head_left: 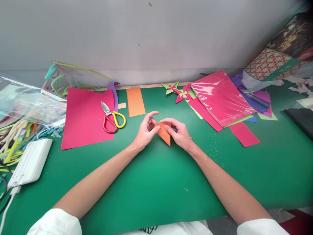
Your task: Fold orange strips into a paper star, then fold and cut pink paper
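Head view: the left hand (pixel 148 128) and right hand (pixel 179 130) are both pinching a folded orange paper (pixel 164 132), thumbs on top, over the middle of the green bench (pixel 158 176). Far left of that there's a flat orange strip (pixel 136 101), then scissors (pixel 109 113) lying across a big red sheet's (pixel 84 119) right edge. Two paper stars (pixel 182 94) (same red and green, just swapped) sit on the far side, just left of a plastic-wrapped red pack (pixel 221 98).

White left sleeve (pixel 56 224) near eight o'clock, white right sleeve (pixel 260 227) near four; white shirt (pixel 186 228) at six bears dark lettering (pixel 148 229).
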Tool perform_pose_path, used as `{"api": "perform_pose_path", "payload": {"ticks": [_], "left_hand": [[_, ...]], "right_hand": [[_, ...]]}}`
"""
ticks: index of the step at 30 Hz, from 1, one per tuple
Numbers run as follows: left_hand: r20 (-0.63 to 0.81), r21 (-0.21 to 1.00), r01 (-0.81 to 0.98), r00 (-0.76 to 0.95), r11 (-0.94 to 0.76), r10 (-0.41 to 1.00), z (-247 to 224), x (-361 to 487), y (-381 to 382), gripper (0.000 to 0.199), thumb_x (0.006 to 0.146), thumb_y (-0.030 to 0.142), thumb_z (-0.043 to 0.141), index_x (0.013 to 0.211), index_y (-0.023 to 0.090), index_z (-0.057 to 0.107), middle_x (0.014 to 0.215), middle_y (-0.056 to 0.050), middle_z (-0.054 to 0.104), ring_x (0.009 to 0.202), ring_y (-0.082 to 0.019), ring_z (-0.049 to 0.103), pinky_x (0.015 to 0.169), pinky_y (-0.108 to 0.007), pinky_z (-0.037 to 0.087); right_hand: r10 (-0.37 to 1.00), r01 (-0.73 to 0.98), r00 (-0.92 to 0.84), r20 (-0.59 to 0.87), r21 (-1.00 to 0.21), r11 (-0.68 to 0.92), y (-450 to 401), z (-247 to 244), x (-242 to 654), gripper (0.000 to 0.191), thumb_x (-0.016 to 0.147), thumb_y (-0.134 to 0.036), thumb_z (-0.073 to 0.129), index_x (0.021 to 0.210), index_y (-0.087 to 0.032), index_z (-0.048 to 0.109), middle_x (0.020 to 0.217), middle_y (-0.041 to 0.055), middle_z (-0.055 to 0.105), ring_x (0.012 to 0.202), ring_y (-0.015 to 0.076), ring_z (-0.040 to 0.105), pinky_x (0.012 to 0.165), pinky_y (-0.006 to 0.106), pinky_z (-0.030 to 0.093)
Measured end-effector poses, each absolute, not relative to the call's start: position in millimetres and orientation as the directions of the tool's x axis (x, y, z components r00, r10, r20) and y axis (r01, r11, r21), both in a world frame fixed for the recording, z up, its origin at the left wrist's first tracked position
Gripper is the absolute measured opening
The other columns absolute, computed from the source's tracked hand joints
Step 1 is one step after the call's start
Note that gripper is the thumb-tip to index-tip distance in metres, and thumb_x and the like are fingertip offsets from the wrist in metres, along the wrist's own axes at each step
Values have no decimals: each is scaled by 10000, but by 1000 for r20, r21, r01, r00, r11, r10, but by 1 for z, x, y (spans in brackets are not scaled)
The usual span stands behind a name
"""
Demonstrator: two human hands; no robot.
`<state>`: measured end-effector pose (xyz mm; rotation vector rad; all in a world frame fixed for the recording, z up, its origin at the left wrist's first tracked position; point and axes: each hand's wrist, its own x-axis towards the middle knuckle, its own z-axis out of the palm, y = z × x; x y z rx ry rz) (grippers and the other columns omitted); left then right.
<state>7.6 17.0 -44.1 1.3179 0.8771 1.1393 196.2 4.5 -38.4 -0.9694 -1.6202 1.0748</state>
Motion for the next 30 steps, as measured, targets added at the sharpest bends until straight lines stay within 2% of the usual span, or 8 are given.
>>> {"api": "perform_pose_path", "payload": {"ticks": [7, 18, 23, 27, 30], "left_hand": [[121, 989, -108, 234, -98, 965, -42, 8, 16, 537, 855, 373, 768, 1326, 248, 544, 823, 25, 496, 766, -147, 514, 727, -262, 453], [118, 989, -112, 193, -98, 974, -41, 8, 14, 355, 838, 362, 783, 1080, 222, 564, 799, 31, 490, 729, -130, 488, 689, -241, 421], [145, 986, -114, 207, -123, 968, -43, 8, 15, 291, 857, 360, 771, 999, 208, 567, 875, 10, 538, 783, -128, 507, 722, -237, 436], [161, 985, -97, 237, -142, 958, -41, 8, 14, 295, 878, 394, 747, 1024, 206, 572, 955, -14, 566, 852, -144, 540, 767, -251, 462], [167, 984, -96, 259, -147, 951, -41, 8, 13, 291, 896, 402, 729, 1040, 209, 567, 962, -14, 558, 856, -143, 536, 766, -247, 463]], "right_hand": [[933, 112, -250, 257, -950, 292, 4, -38, 195, 251, 1002, -396, 598, 1191, -290, 726, 1198, 44, 744, 1093, 245, 681, 924, 377, 529], [935, 58, -256, 245, -962, 268, 4, -39, 192, 251, 994, -405, 613, 1194, -302, 724, 1207, 41, 732, 1073, 242, 678, 905, 369, 533], [950, -15, -272, 151, -988, 153, 5, -45, 189, 290, 981, -438, 629, 1208, -281, 717, 1183, 49, 732, 1032, 232, 679, 890, 355, 537], [964, -118, -261, 53, -993, 23, 7, -47, 188, 288, 931, -460, 696, 1129, -255, 739, 1072, 37, 754, 974, 219, 689, 870, 336, 540], [966, -151, -256, 21, -988, -19, 7, -45, 188, 288, 912, -454, 721, 1109, -246, 744, 1043, 32, 757, 959, 209, 687, 870, 327, 534]]}}
